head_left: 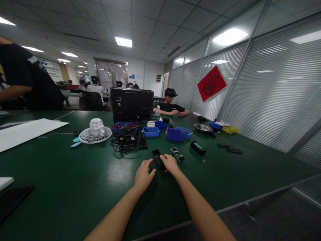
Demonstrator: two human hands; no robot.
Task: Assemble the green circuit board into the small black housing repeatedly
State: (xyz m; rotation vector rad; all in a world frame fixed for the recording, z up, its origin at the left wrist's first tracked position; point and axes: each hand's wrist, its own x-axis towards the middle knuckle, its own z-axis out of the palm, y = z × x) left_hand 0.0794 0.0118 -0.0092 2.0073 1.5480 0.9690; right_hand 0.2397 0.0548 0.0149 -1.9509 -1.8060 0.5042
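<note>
A hollow black plastic case (156, 154) lies on the green table in front of me. My right hand (170, 164) grips its right side, thumb and fingers around the edge. Left of the case, my left hand (144, 174) has thumb and fingers apart; its index fingertip comes close to the case, and I cannot tell whether it touches. Just beyond my right hand is a small green circuit board (177, 154) with a pale square part on top. Farther right sits a black box with a green top (198, 147).
Ahead stand a black monitor-like panel (131, 105), a tangle of black cables (117, 146), blue bins (150, 132) and a white fan (95, 134). A metal bowl (203, 128) and a yellow tray (230, 129) are at right. A person (173, 107) sits across the table.
</note>
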